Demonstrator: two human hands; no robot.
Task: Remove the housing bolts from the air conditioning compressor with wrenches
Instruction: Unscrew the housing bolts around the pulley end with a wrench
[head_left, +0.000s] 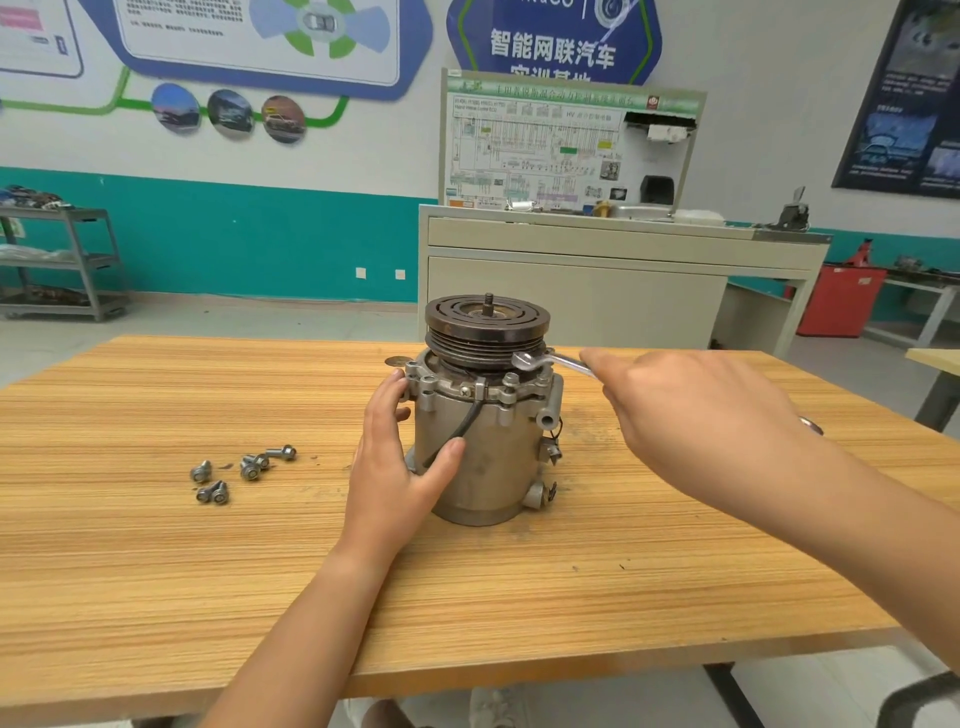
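Several loose bolts (249, 467) left of compressor (483, 452); pulley (485, 325) overhangs wrench (527, 360).

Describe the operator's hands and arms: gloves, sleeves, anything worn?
No gloves on the left hand or the right hand; the fingers are bare. Both forearms are bare as far as the frame shows, with no sleeves in view. A small rounded metallic item shows at the right wrist, maybe a watch or bracelet; too little shows to tell. No rings or markings visible.
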